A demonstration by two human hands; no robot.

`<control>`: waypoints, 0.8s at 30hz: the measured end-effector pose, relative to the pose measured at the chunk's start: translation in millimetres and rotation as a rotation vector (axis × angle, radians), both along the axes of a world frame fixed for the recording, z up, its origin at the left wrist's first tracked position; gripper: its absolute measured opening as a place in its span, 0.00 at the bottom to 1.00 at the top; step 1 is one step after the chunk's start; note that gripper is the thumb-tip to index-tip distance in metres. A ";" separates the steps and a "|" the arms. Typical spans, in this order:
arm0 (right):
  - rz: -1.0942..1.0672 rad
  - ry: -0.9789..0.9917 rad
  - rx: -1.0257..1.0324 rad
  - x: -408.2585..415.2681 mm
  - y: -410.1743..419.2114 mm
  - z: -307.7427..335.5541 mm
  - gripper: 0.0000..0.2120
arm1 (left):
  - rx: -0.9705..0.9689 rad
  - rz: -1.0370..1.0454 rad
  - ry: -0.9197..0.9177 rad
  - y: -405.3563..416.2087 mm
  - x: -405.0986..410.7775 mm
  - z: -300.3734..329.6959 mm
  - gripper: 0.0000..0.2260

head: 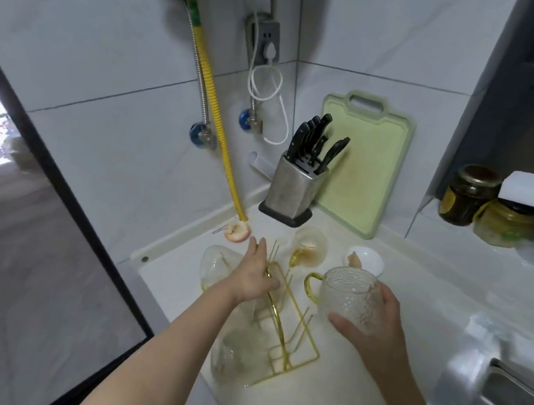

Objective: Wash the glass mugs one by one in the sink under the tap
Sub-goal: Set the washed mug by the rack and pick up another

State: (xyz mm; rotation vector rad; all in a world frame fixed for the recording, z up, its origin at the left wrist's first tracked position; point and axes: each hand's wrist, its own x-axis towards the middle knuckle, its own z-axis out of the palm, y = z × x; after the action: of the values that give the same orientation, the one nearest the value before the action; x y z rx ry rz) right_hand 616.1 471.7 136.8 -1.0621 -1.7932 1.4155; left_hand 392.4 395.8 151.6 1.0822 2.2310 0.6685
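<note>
My right hand (375,326) grips a textured glass mug (345,292) with a yellow handle, held above the white counter. A gold wire mug rack (288,330) stands in the middle of the counter. My left hand (255,273) rests on the rack's top bar, fingers stretched forward. Two glass mugs hang on the rack's left side, one far (215,264) and one near (243,351). Another glass mug (309,246) sits behind the rack. The steel sink (505,404) shows at the lower right; the tap is out of view.
A knife block (295,186) and a green cutting board (364,168) stand in the back corner. A small white dish (369,261) sits near the mugs. Jars (467,194) line a ledge on the right. A yellow hose (211,103) runs down the wall.
</note>
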 end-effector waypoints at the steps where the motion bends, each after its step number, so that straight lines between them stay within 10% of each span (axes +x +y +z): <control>1: -0.003 -0.008 0.024 -3.1 1.3 3.0 0.50 | -0.008 -0.012 -0.011 -2.0 -4.4 0.1 0.41; 13: 0.015 -0.230 0.167 -62.0 1.9 18.6 0.47 | -0.126 -0.312 -0.006 -11.3 -73.6 13.9 0.40; 24: 0.061 -0.491 0.268 -123.9 -24.8 4.1 0.45 | -0.217 -0.697 0.434 -14.1 -152.3 22.3 0.41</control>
State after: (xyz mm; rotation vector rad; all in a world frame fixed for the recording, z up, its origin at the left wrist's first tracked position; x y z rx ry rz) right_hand 492.2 446.9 141.0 -1.2930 -2.2993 0.9563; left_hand 240.1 381.7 173.9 1.8714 1.9707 -0.1135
